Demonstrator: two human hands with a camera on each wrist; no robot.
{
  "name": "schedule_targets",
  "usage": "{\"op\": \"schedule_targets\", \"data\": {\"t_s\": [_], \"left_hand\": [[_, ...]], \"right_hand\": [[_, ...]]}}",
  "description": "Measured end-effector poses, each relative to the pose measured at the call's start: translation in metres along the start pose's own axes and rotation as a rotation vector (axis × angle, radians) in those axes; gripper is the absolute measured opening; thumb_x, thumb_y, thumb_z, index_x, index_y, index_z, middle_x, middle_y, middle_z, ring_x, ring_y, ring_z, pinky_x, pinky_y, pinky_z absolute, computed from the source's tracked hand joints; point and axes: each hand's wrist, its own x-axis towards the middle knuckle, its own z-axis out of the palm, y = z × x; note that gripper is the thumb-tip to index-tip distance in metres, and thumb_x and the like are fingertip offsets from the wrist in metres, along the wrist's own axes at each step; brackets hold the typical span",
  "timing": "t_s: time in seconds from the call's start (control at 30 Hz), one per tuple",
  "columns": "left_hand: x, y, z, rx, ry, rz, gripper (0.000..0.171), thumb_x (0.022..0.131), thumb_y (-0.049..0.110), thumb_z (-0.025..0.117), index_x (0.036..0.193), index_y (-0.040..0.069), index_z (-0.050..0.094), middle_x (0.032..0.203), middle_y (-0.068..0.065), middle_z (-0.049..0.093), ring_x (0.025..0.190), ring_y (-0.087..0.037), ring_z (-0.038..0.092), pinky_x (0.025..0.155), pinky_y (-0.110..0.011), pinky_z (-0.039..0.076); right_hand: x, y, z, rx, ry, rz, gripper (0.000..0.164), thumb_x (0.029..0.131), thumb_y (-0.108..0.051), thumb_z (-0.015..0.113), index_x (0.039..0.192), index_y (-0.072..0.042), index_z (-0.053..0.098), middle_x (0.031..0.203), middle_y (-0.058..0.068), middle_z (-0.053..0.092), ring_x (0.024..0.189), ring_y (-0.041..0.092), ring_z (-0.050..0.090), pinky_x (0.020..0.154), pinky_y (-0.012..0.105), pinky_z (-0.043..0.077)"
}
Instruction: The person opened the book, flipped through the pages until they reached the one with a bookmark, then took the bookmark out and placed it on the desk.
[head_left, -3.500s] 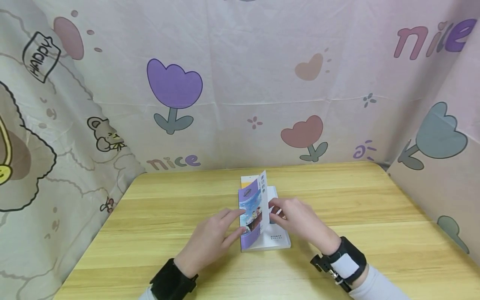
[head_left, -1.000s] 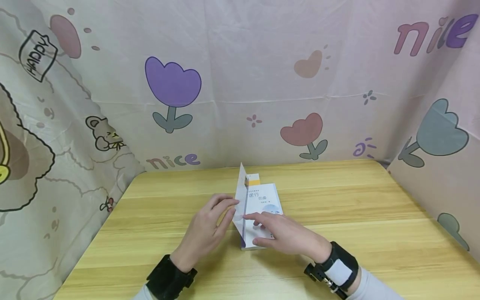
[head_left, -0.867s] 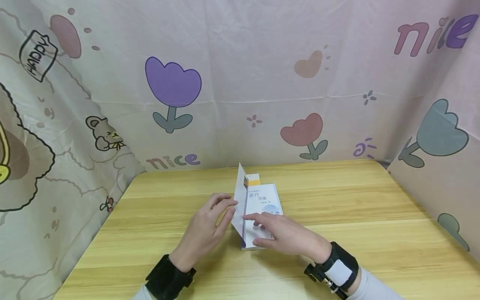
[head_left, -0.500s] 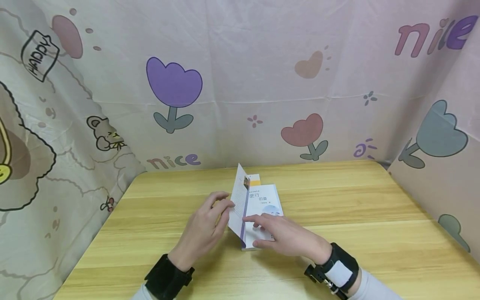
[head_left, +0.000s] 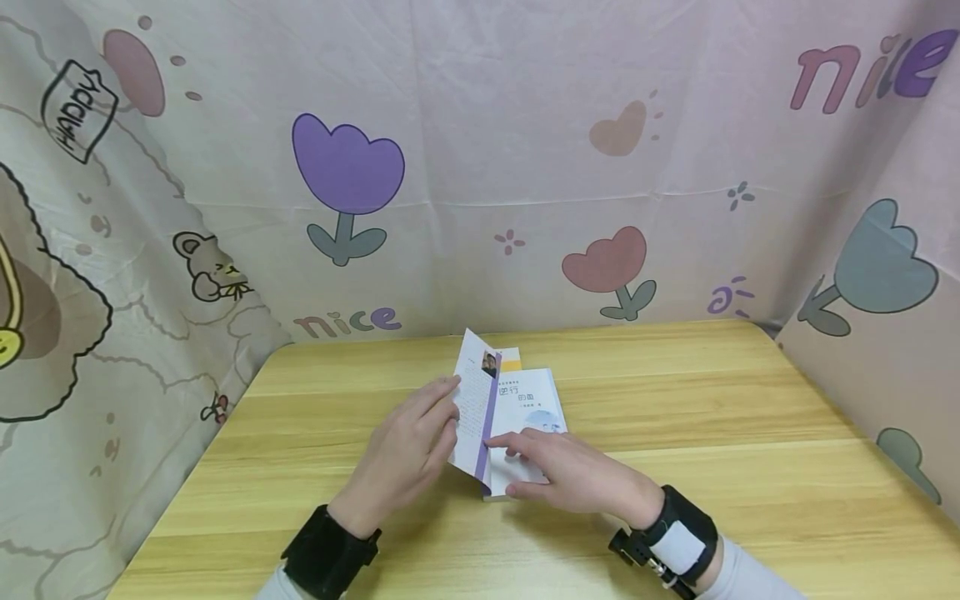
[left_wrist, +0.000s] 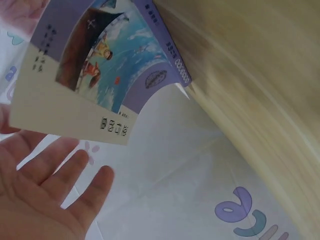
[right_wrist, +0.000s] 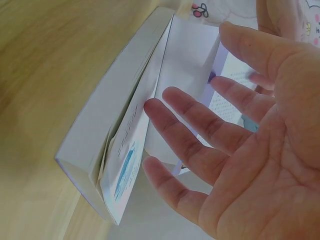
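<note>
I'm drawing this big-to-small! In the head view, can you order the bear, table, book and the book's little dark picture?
1. Table
2. Book, partly hidden by the right hand
3. Printed bear
4. Little dark picture

The left hand [head_left: 408, 446] reaches forward and to the right, with its back turned upward; its fingers [left_wrist: 62, 185] are a little spread and only softly bent. The right hand [head_left: 577, 471] comes from the opposite side. Its index finger [head_left: 521, 439] points toward the left fingertips, near to them but apart. The right thumb [head_left: 531, 490] lies on the body side of this finger, separated from it. The other right fingers [right_wrist: 195, 147] are also spread, almost straight. Behind the fingers, the two sleeved forearms [head_left: 750, 573] stand well apart.
</note>
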Motion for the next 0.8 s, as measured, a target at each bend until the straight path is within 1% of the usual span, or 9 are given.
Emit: {"op": "schedule_targets", "data": {"t_s": [0.1, 0.3, 0.4, 0.57, 0.63, 0.8], "left_hand": [[0.0, -0.001, -0.001, 0.023, -0.033, -0.01, 0.018, 0.097, 0.019, 0.046, 0.087, 0.015, 0.06, 0.133, -0.013, 0.055, 0.126, -0.027, 0.046, 0.102, -0.04, 0.039], [-0.001, -0.002, -0.002, 0.031, -0.096, -0.044, 0.018, 0.098, 0.024, 0.049, 0.086, 0.018, 0.06, 0.129, -0.013, 0.058, 0.124, -0.027, 0.048, 0.101, -0.039, 0.04], [-0.001, -0.003, -0.003, 0.038, -0.104, -0.054, 0.016, 0.097, 0.025, 0.051, 0.086, 0.018, 0.061, 0.126, -0.012, 0.06, 0.122, -0.027, 0.05, 0.1, -0.039, 0.041], [-0.003, -0.007, -0.003, 0.048, -0.108, -0.048, 0.015, 0.096, 0.025, 0.053, 0.088, 0.017, 0.062, 0.119, -0.01, 0.063, 0.117, -0.023, 0.054, 0.098, -0.037, 0.043], [-0.003, -0.007, -0.003, 0.051, -0.112, -0.052, 0.015, 0.096, 0.026, 0.053, 0.09, 0.017, 0.063, 0.116, -0.007, 0.064, 0.113, -0.021, 0.055, 0.095, -0.035, 0.045], [-0.004, -0.008, -0.004, 0.071, -0.123, -0.084, 0.016, 0.096, 0.026, 0.054, 0.096, 0.016, 0.066, 0.106, -0.001, 0.063, 0.104, -0.016, 0.056, 0.087, -0.032, 0.05]], "right_hand": [[0.0, 0.001, 0.0, -0.014, 0.002, -0.002, 0.053, 0.092, -0.039, 0.062, 0.14, -0.02, 0.05, 0.114, 0.0, 0.059, 0.098, 0.013, 0.057, 0.081, 0.028, 0.049], [0.002, 0.006, 0.0, -0.038, 0.008, 0.002, 0.051, 0.092, -0.039, 0.062, 0.137, -0.019, 0.052, 0.113, -0.001, 0.06, 0.096, 0.012, 0.057, 0.078, 0.027, 0.049], [0.003, 0.008, -0.001, -0.045, 0.003, 0.018, 0.05, 0.092, -0.039, 0.062, 0.137, -0.019, 0.053, 0.113, -0.001, 0.06, 0.095, 0.011, 0.056, 0.078, 0.027, 0.049], [0.003, 0.011, -0.005, -0.075, 0.002, 0.038, 0.049, 0.091, -0.039, 0.064, 0.134, -0.017, 0.057, 0.112, -0.002, 0.06, 0.088, 0.012, 0.055, 0.072, 0.025, 0.047], [0.003, 0.012, -0.006, -0.092, 0.008, 0.038, 0.047, 0.091, -0.038, 0.064, 0.132, -0.015, 0.059, 0.112, -0.001, 0.06, 0.086, 0.013, 0.055, 0.071, 0.026, 0.047], [0.0, 0.017, -0.01, -0.131, 0.021, 0.056, 0.044, 0.09, -0.038, 0.065, 0.127, -0.014, 0.062, 0.117, 0.001, 0.059, 0.092, 0.014, 0.057, 0.077, 0.03, 0.049]]}}
